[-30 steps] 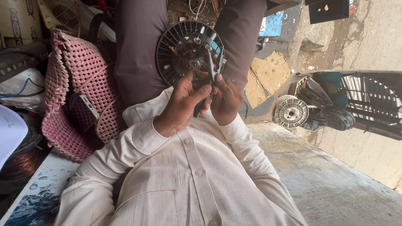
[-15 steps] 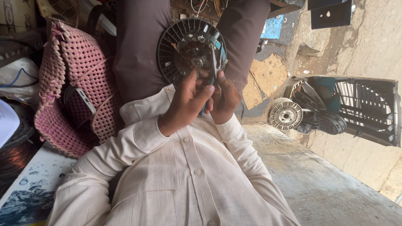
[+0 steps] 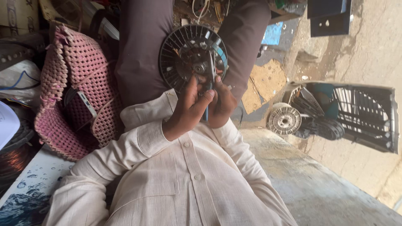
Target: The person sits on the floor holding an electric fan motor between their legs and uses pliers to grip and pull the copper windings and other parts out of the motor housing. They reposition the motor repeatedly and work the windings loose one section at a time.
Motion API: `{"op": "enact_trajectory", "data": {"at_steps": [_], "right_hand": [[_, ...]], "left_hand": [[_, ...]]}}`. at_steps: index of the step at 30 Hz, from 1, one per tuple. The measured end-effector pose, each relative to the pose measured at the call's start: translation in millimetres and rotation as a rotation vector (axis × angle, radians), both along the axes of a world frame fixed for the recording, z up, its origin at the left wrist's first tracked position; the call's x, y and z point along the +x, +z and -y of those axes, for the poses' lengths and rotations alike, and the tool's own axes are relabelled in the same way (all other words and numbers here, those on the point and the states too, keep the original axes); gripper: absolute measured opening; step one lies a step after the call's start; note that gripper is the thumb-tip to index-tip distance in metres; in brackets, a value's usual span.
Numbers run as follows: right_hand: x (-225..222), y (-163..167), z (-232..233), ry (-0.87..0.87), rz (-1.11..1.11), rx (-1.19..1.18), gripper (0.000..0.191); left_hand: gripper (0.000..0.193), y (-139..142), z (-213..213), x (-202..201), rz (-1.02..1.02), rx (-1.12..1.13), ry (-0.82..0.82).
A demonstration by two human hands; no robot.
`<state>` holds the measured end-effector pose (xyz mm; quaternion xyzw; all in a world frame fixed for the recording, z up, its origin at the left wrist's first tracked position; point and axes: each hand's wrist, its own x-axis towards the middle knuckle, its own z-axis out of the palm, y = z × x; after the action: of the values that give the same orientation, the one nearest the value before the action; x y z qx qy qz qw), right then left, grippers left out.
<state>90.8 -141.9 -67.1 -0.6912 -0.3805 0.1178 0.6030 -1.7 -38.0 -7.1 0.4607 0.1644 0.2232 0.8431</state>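
We see the round black fan motor housing (image 3: 190, 54) with radial fins resting against the dark trousers (image 3: 142, 54) of the lap, and we take it as our landmark. Just below its hub, both hands meet. The left hand (image 3: 188, 111) comes up from the cream shirt sleeve (image 3: 138, 142), its fingers (image 3: 208, 97) pressed together around a thin tool with a blue handle (image 3: 207, 111), whose metal end reaches up to the hub. The right hand (image 3: 222, 104) lies touching the left one, its fingers curled shut against the same tool, though we cannot tell exactly how they grip it. To the left of the housing sits a pink woven bag (image 3: 75, 92). Well to the right of it, on the concrete floor (image 3: 318, 180), lie a pale round finned disc (image 3: 284, 120) and a dark fan casing with a grille (image 3: 360, 117)
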Motion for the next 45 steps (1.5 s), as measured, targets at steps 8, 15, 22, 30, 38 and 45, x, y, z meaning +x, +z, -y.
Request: {"op": "enact_trajectory", "data": {"at_steps": [8,15,22,30,38,45], "right_hand": [[6,13,5,-0.085,0.309,-0.033,0.033],[9,13,9,-0.087,0.336,-0.083,0.035],[5,15,11,0.006,0.176,-0.069,0.040],[6,22,27,0.175,-0.991,0.104,0.039],[-2,39,27,0.308,-1.409,0.169,0.030],[2,35,35,0.327,-1.275,0.033,0.050]], "left_hand": [[0.039,9,4,-4,-0.007,0.089,-0.040],[0.034,1,0,-1,0.049,-0.046,-0.087],[0.037,-5,-6,-4,-0.005,-0.054,-0.181],[0.018,-20,-26,0,-0.227,0.593,0.092],[0.017,-35,-19,9,0.063,-0.207,0.054],[0.017,-30,-20,6,-0.037,-0.123,0.049]]}}
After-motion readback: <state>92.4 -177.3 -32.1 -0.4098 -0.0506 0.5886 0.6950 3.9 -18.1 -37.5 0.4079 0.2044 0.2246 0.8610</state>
